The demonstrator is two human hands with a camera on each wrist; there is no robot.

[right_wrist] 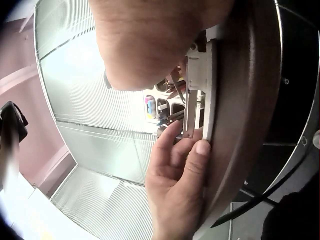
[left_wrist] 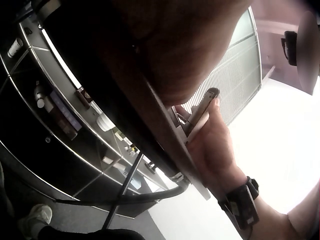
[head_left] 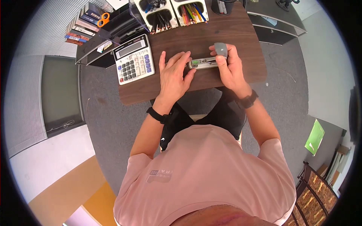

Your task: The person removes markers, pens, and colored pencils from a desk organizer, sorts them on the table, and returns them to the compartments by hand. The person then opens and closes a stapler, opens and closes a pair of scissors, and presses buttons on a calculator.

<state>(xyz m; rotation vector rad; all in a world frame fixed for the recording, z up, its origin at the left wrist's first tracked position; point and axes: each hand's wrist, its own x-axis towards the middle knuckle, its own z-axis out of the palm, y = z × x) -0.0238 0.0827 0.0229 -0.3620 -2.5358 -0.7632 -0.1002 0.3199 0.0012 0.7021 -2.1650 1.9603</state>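
Observation:
On the brown desk lies a stapler, its top swung up so that the metal inside shows, with a green patch near its left end. My right hand grips the raised grey cap at the right end, thumb in front and fingers behind. At the other end, my left hand has its thumb and forefinger on either side of the stapler's tip. In the right wrist view the stapler appears upright, the left hand at its lower end. The left wrist view shows the lifted part beside the right hand.
A white calculator lies left of my left hand. Behind are white organizers of pens and colored pencils, and a dark pen cup. Orange-handled scissors and stacked books are at the far left. The desk's front edge is close to my lap.

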